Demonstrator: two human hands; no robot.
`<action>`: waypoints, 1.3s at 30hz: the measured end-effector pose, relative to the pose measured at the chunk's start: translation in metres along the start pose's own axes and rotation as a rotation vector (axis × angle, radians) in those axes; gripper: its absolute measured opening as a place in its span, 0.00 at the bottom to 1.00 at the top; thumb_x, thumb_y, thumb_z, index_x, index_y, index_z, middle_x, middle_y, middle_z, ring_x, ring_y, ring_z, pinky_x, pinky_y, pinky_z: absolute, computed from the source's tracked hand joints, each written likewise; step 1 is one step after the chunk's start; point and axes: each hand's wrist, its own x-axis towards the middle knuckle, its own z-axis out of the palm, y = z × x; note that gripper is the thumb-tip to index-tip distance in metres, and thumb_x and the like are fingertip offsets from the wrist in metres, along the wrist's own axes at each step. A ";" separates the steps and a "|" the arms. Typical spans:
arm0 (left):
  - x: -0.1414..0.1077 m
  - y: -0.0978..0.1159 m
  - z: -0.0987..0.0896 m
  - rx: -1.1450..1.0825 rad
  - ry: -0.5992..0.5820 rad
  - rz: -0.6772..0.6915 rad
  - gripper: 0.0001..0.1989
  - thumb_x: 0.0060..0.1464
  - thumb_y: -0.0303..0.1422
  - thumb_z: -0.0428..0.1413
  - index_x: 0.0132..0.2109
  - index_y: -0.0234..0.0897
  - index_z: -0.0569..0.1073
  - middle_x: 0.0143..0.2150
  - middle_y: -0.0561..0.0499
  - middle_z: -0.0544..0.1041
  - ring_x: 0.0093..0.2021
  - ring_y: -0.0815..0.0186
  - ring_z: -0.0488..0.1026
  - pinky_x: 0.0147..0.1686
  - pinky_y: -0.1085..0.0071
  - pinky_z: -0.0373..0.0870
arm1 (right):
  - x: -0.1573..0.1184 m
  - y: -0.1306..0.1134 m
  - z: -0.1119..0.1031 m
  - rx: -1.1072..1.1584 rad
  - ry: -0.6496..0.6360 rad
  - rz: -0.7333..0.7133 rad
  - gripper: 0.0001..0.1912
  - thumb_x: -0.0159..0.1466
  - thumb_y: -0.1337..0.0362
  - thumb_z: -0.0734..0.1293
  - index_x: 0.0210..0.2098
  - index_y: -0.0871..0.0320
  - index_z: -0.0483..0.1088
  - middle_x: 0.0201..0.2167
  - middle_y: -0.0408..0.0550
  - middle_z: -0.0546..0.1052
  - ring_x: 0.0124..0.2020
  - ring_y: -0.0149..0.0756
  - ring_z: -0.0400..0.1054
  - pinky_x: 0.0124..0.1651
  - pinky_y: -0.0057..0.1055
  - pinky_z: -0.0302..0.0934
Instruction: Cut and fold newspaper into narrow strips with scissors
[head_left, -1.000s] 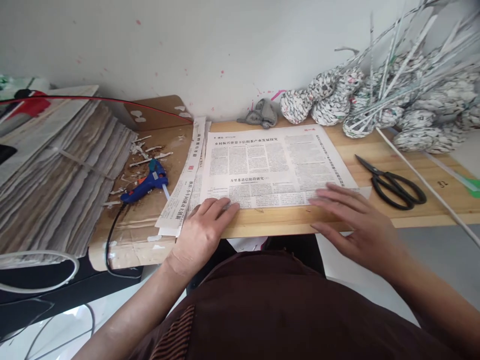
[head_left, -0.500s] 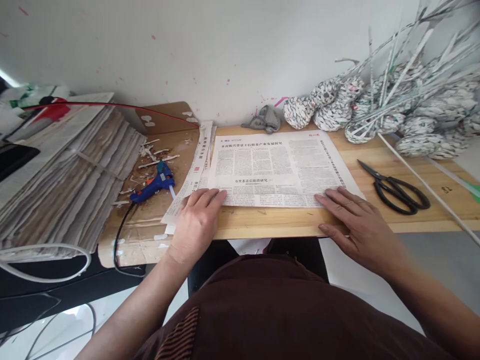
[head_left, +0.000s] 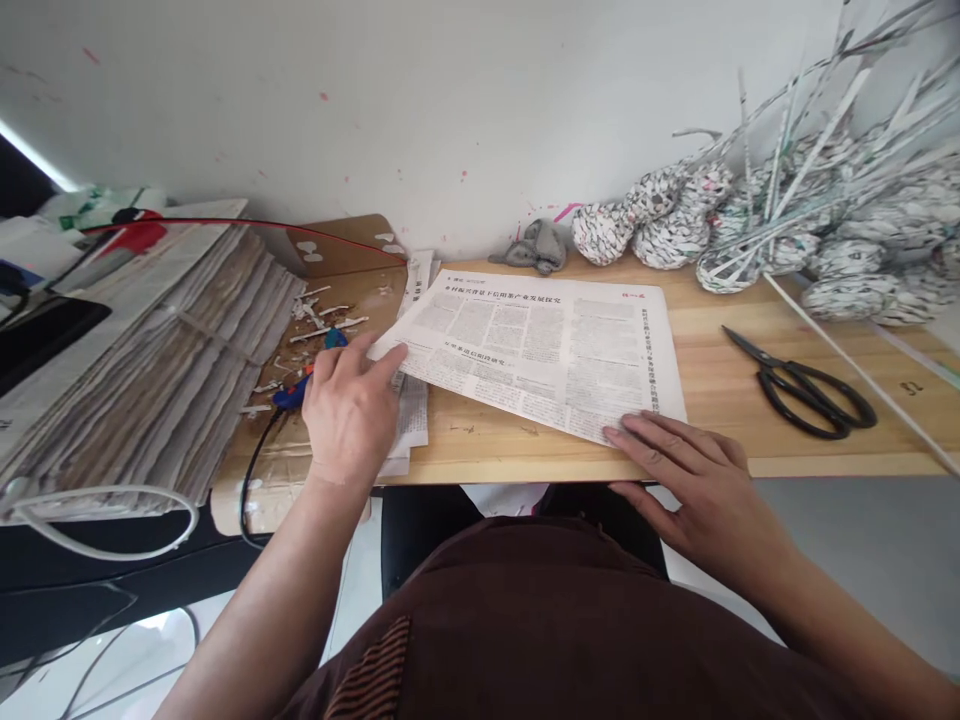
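A folded newspaper (head_left: pixel 525 345) lies on the wooden table, turned at a slant, its left corner overlapping some narrow printed paper strips (head_left: pixel 414 415). My left hand (head_left: pixel 351 405) is closed at that left corner, the thumb on top of the print; the undersides of the fingers are hidden. At the near right corner my right hand (head_left: pixel 690 470) lies with fingers stretched out, the fingertips resting on the newspaper and the thumb apart, over the table edge. Behind my left hand a blue glue gun (head_left: pixel 292 392) is partly covered.
Black-handled scissors (head_left: pixel 806 390) lie to the right, near a long white paper rod (head_left: pixel 855 365). Woven paper gourd shapes (head_left: pixel 675 230) line the back right beside a grey cloth (head_left: pixel 540 248). A tied stack of newspapers (head_left: pixel 180 350) stands left, near scraps on cardboard (head_left: pixel 337 240).
My left hand has moved left and slightly up with the newspaper's corner, so the sheet has turned clockwise and shifted left. My right hand has slid a little left and down.
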 end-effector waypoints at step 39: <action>-0.047 0.025 0.004 -0.172 -0.332 0.090 0.30 0.66 0.46 0.52 0.69 0.39 0.66 0.73 0.38 0.61 0.73 0.35 0.52 0.67 0.29 0.45 | -0.018 -0.001 0.010 0.121 0.226 -0.050 0.27 0.63 0.77 0.73 0.59 0.54 0.73 0.51 0.49 0.82 0.52 0.44 0.76 0.57 0.42 0.69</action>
